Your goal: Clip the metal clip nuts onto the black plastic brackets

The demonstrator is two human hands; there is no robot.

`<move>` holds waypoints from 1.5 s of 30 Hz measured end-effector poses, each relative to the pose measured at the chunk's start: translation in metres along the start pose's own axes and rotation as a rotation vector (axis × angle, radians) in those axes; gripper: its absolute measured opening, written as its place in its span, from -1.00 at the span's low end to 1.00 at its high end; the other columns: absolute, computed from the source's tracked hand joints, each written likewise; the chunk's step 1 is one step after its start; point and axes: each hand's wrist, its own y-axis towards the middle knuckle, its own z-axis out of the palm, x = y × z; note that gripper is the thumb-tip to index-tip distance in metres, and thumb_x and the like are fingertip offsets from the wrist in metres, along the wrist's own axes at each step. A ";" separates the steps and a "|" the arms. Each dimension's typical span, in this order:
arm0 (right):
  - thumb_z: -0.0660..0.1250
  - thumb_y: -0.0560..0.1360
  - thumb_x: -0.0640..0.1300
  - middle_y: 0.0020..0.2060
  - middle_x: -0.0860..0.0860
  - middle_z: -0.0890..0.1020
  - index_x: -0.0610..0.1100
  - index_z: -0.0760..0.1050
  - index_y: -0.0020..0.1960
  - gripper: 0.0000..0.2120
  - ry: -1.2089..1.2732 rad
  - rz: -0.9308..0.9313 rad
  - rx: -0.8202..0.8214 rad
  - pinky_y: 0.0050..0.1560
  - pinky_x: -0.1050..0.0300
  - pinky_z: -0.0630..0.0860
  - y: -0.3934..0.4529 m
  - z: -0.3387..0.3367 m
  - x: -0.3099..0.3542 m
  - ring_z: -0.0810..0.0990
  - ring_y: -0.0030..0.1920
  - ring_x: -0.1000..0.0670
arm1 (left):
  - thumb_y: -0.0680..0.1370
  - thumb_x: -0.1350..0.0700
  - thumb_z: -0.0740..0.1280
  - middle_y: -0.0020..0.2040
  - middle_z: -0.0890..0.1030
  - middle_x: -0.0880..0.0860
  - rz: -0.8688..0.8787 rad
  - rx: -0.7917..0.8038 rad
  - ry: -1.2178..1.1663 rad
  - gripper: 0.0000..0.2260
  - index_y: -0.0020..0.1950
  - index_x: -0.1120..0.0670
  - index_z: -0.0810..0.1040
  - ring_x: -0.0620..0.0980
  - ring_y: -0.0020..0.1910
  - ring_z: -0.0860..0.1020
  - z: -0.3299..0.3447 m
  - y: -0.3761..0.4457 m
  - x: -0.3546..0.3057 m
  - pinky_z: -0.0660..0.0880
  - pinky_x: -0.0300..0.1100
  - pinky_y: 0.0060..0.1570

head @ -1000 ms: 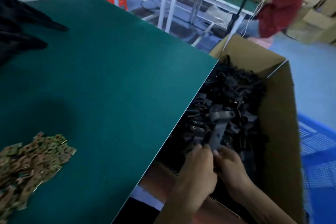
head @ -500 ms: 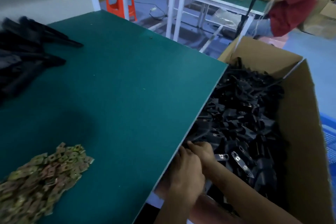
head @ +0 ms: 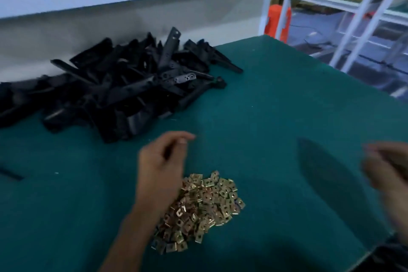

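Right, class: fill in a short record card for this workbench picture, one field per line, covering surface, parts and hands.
surface: green matted table
far pile: heap of long black plastic brackets by the wall
near pile: heap of small square brass-coloured metal clip nuts
left hand: above the clip nuts' left edge, fingers loosely curled, holding nothing visible
right hand: blurred at right edge, grip unclear

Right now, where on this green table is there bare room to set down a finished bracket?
Bare mat runs right of the black bracket pile, out to the table's right edge. Another free patch lies near left, below that pile, left of the left hand. It is crowded at the far left and around the clip nut heap. The blurred right hand hovers near the right edge.
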 end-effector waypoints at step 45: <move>0.50 0.48 -0.10 -0.10 0.10 0.63 0.16 0.69 0.00 -0.83 0.109 -0.135 1.133 -0.11 0.14 0.52 0.046 0.198 0.097 0.60 -0.12 0.07 | 0.70 -0.21 -0.05 -0.29 0.37 -0.07 0.078 -0.144 0.886 -0.57 -0.28 -0.03 0.22 0.04 -0.18 0.43 -0.053 0.030 0.061 0.31 0.08 0.05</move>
